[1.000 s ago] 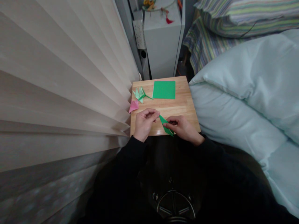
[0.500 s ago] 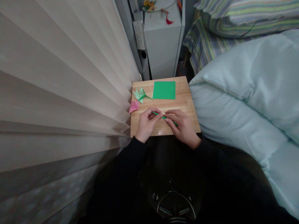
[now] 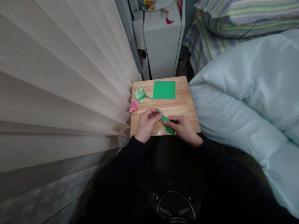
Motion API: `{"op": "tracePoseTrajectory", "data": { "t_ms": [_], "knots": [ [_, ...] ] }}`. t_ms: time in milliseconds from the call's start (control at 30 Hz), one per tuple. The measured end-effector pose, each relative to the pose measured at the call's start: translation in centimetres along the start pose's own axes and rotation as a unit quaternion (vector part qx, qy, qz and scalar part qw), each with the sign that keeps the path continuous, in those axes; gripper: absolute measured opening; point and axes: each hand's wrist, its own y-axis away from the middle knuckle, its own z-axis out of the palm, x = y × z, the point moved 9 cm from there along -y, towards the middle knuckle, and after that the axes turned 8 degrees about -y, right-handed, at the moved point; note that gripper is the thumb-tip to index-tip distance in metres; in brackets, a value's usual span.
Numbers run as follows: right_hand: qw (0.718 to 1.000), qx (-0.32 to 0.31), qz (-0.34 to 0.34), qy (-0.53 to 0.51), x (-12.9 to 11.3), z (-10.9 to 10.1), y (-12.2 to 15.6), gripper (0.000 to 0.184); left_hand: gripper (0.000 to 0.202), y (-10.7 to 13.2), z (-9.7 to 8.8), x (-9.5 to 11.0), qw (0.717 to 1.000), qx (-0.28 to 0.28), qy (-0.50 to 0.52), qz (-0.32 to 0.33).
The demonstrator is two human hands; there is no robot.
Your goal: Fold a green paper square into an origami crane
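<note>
A narrow folded green paper (image 3: pixel 168 129) is pinched between both my hands over the near part of a small wooden table (image 3: pixel 187 109). My left hand (image 3: pixel 149 121) grips its upper left end between thumb and fingers. My right hand (image 3: pixel 181 126) holds it around the middle, thumb on top. The paper slants from upper left to lower right, its pointed lower end sticking out toward me. Farther back lie a flat green paper sheet (image 3: pixel 164 90), a light-green origami piece (image 3: pixel 141 95) with pointed parts, and a folded pink paper (image 3: pixel 134 106) at the left edge.
A pleated curtain (image 3: pixel 81 77) hangs against the table's left side. On the right, a pale blue quilt (image 3: pixel 233 102) reaches the table's edge. Behind stands a white cabinet (image 3: pixel 162 49) with a red tassel (image 3: pixel 168 19) on top.
The folded green paper has been turned, so more of its face shows and it slants more steeply. My right-hand fingers have shifted lower and curled under it. My left hand has barely moved.
</note>
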Motion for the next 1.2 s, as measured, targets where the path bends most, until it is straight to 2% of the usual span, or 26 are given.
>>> {"op": "tracePoseTrajectory", "data": {
  "t_ms": [300, 433, 733, 867, 1000, 1067, 1200],
  "knots": [
    [0.999, -0.016, -0.027, 0.028, -0.4, 0.2, 0.0, 0.034, 0.028, 0.3, 0.0, -0.3, 0.998, 0.019, 0.047, -0.046],
    [0.999, -0.013, -0.027, 0.024, -0.1, 0.3, 0.0, 0.030, 0.026, 0.4, -0.3, -0.3, 0.997, 0.045, 0.052, -0.041],
    [0.999, -0.008, 0.006, 0.039, 0.6, 0.4, 0.1, 0.034, 0.025, 0.3, -0.9, 0.0, 0.995, 0.077, 0.057, -0.022],
    [1.000, 0.002, 0.008, 0.015, 0.8, 0.2, 0.0, 0.031, 0.031, 0.2, -0.4, -0.5, 0.998, 0.040, 0.029, -0.045],
    [1.000, 0.009, 0.002, -0.012, 0.9, 0.1, -0.2, 0.028, 0.033, 0.4, 0.6, -0.6, 0.998, -0.011, -0.051, -0.046],
    [1.000, 0.014, 0.006, -0.019, 1.0, 0.0, -0.2, 0.028, 0.032, 0.4, 0.7, -0.3, 0.996, -0.013, -0.084, -0.032],
    [0.999, 0.024, 0.013, -0.027, 1.2, 0.0, -0.1, 0.032, 0.029, 0.5, 0.1, 0.4, 0.991, 0.024, -0.131, 0.000]
  ]
}}
